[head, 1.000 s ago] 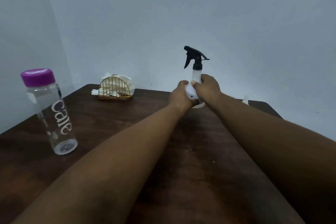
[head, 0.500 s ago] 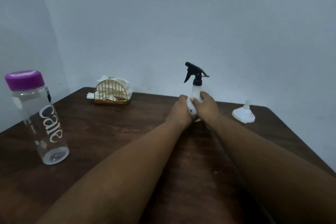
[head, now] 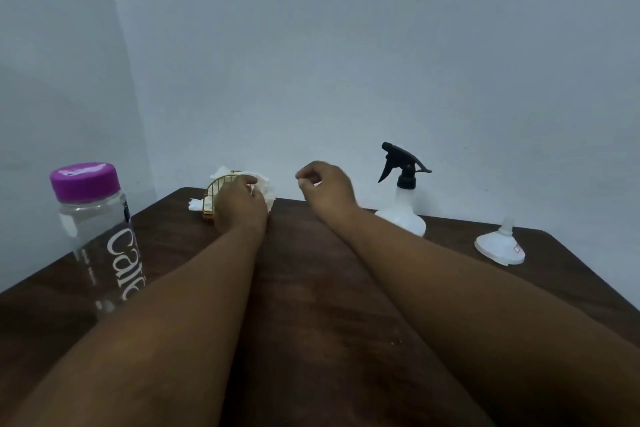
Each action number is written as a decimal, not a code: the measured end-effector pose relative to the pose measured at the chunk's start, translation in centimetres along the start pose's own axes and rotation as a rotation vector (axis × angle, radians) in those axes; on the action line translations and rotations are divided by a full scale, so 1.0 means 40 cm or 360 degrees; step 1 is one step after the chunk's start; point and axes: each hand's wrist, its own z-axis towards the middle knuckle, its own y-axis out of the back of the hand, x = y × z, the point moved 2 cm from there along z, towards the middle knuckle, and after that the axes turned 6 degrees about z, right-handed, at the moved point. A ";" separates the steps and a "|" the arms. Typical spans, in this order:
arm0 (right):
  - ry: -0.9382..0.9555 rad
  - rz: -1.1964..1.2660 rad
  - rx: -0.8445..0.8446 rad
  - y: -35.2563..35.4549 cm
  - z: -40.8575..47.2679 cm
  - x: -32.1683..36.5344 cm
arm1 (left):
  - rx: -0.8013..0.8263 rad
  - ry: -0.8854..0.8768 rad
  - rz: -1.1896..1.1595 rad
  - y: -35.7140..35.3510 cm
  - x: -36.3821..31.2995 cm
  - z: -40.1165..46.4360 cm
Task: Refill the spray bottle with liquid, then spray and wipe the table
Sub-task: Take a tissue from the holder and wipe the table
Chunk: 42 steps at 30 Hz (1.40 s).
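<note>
The white spray bottle (head: 403,215) with a black trigger head stands by itself at the back of the dark wooden table (head: 311,288), and no hand touches it. My left hand (head: 239,208) rests against the gold wire holder (head: 212,198) at the back left, fingers pinched on the white tissue (head: 265,187) in it. My right hand (head: 327,189) hovers between the holder and the spray bottle, fingers loosely curled with nothing in them. A clear water bottle (head: 95,239) with a purple cap stands near left.
A white funnel (head: 500,246) sits upside down at the back right, near the table's right edge. Pale walls close in behind and on the left. My forearms cross the middle of the table.
Both hands have let go of the spray bottle, which now stands alone. My left hand moved left to the tissue holder, and my right hand lifted off to the left.
</note>
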 end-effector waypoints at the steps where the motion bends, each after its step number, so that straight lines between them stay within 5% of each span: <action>1: -0.0094 0.0012 0.0060 -0.035 0.027 -0.023 | -0.0066 0.0049 0.0065 -0.003 0.004 0.011; 7: -0.0405 0.0107 0.0174 -0.186 0.143 -0.106 | 0.0074 0.0304 -0.0028 -0.034 -0.014 0.072; 15: -0.0327 0.0066 0.0250 -0.242 0.213 -0.116 | 0.0152 -0.0065 0.0549 -0.054 -0.019 0.118; 26: -0.0260 0.0324 0.0129 -0.033 0.174 0.062 | 0.0037 -0.0464 0.0404 0.065 -0.174 0.133; 35: -0.0423 0.0627 0.0257 0.223 0.012 0.207 | 0.0527 -0.0334 -0.0680 0.238 -0.325 0.036; 42: -0.0694 0.0950 0.0243 0.345 -0.220 0.258 | 0.1107 0.0147 -0.1243 0.302 -0.328 -0.233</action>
